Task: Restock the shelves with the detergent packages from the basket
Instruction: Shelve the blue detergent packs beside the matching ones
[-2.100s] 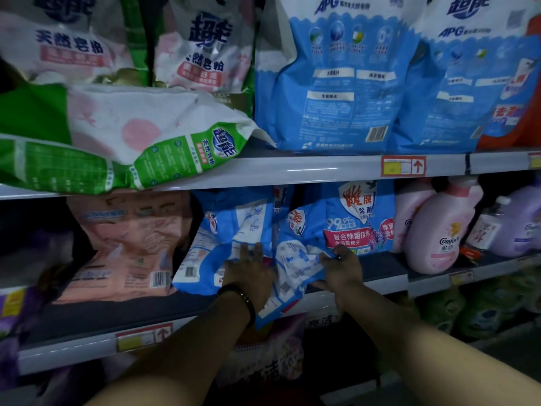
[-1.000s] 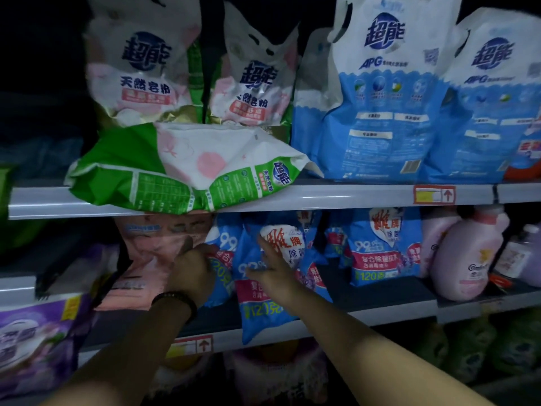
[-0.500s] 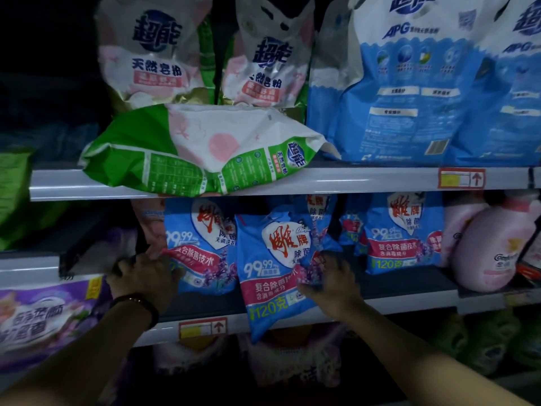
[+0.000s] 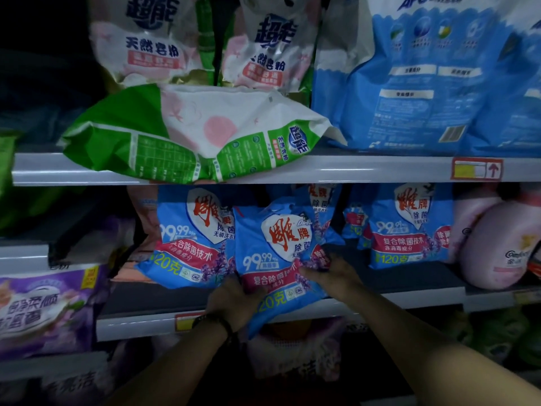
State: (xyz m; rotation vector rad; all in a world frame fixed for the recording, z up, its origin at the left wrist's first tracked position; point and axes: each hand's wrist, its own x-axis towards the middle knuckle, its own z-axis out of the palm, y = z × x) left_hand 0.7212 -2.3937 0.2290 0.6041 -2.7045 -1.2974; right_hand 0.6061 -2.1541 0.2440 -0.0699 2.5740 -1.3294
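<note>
Left grip (image 4: 234,303) holds glossy, crinkled blue pouch (image 4: 279,238) bottom | right grip (image 4: 332,273) pinches its right edge

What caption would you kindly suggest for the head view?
Left hand and right hand hold a blue bag at the shelf edge.

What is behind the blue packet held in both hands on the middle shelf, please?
Behind the held packet, gripped by the left hand and right hand, the top of a second blue packet shows. The rest of it and anything deeper are covered.
</note>
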